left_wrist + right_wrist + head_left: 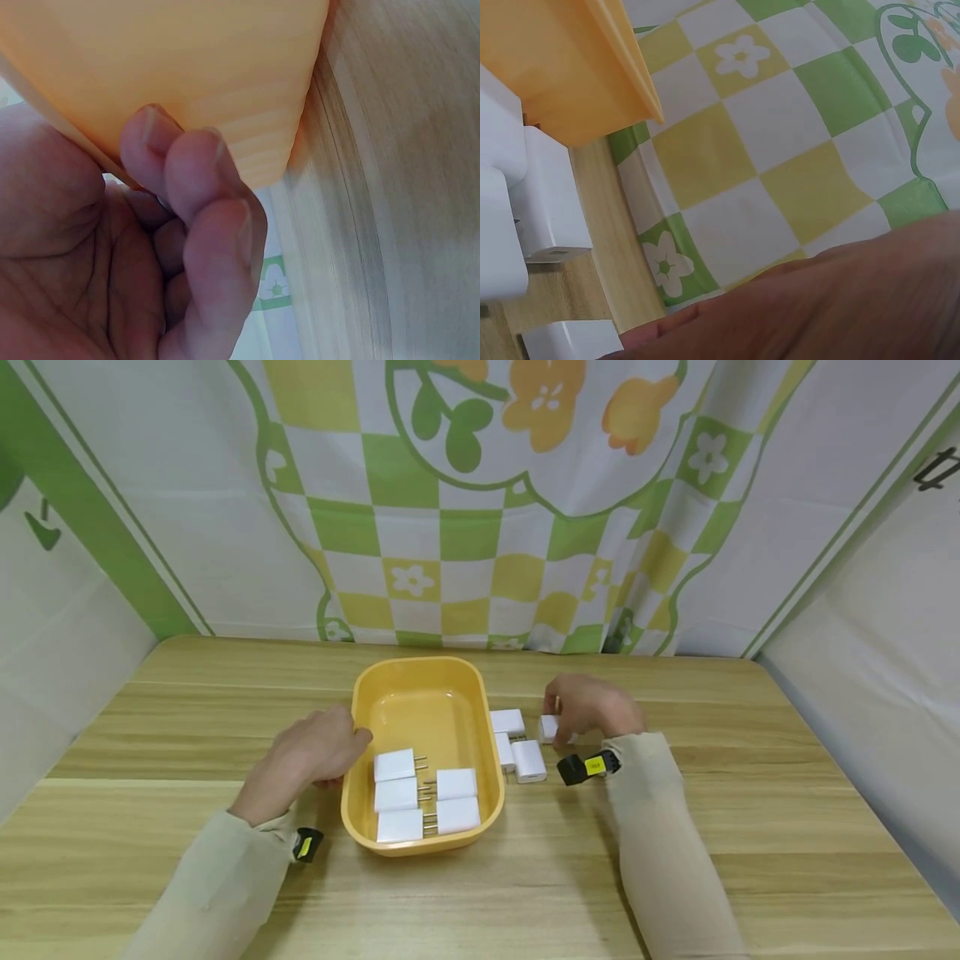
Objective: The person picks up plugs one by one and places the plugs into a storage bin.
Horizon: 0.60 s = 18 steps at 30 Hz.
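Note:
A yellow plastic bin [420, 667] stands on the wooden table with several white plug chargers [457, 817] lying in its near half, prongs showing. My left hand [318, 747] grips the bin's left rim, thumb over the edge; in the left wrist view its curled fingers [214, 225] lie against the outer wall. To the right of the bin, my right hand [592, 703] pinches a white charger [549, 727] at table level. Part of this charger is hidden by the hand. Three more chargers [529, 762] lie between it and the bin.
The wooden tabletop [570, 893] extends around the bin and both arms. A green, yellow and white checked curtain [472, 535] with flowers hangs behind the table's back edge. White sheets [885, 610] hang along the sides.

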Available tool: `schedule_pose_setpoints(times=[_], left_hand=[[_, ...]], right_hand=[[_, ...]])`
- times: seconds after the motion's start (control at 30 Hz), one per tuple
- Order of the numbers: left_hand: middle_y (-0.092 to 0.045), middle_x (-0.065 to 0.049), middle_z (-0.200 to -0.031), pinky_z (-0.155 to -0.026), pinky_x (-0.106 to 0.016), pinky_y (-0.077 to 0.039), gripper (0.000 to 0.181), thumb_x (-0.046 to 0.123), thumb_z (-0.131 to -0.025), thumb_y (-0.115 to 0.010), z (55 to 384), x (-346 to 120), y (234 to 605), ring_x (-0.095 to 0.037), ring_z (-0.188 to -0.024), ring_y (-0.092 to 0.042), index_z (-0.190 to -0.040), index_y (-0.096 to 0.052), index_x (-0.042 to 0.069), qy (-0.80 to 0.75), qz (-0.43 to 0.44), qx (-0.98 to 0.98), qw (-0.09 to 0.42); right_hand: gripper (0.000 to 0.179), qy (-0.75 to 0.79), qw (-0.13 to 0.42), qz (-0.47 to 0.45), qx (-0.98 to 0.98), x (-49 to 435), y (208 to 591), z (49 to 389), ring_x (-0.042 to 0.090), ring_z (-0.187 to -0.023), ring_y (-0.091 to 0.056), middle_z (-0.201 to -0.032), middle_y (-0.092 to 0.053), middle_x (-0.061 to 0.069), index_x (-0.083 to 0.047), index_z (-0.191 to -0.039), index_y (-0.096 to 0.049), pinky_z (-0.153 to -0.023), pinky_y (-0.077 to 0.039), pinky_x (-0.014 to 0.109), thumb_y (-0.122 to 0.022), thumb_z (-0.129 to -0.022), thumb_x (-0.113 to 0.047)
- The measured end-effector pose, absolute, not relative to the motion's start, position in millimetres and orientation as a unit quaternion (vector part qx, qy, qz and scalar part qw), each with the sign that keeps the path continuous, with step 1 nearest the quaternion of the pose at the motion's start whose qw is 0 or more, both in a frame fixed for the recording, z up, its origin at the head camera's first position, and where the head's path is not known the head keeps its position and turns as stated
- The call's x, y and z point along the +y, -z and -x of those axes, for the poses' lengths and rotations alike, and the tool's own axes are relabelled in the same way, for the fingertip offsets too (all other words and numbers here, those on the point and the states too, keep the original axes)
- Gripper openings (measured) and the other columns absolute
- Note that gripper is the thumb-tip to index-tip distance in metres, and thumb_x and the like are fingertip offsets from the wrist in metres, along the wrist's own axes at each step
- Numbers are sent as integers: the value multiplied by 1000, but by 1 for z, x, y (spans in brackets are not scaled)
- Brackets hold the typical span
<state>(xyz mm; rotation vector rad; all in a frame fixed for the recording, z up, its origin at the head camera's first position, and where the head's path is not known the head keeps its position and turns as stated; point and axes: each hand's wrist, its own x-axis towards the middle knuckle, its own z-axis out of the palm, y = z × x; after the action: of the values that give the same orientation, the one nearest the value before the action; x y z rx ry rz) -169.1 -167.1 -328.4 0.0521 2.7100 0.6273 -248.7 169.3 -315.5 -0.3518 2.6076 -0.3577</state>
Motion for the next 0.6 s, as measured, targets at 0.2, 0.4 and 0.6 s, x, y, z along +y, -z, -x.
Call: schedule_pose_setpoints(times=[0.2, 0.4, 0.6], left_hand=[[-62, -9, -61, -48, -32, -47, 35, 21, -100, -39, 169, -168, 328, -21, -50, -59, -76, -58, 4, -225, -19, 958, 179], [-62, -9, -60, -48, -31, -46, 36, 21, -101, -39, 170, -169, 329, -20, -49, -58, -75, -58, 4, -223, -20, 958, 180], [-62, -9, -59, -47, -31, -45, 36, 22, -100, -39, 170, -169, 330, -20, -49, -58, -75, -58, 5, -220, -21, 959, 178]], right_hand=[[33, 123, 217, 138, 958, 170, 315, 249, 21, -83, -58, -99, -65, 5, -11, -102, -68, -70, -48, 36, -88, -76, -16], [33, 125, 209, 139, 960, 170, 315, 249, 21, -83, -58, -97, -66, 3, -11, -101, -70, -70, -49, 36, -89, -76, -21], [32, 130, 180, 169, 960, 171, 309, 247, 21, -87, -62, -103, -68, 4, -9, -107, -70, -76, -51, 38, -83, -81, -23]])
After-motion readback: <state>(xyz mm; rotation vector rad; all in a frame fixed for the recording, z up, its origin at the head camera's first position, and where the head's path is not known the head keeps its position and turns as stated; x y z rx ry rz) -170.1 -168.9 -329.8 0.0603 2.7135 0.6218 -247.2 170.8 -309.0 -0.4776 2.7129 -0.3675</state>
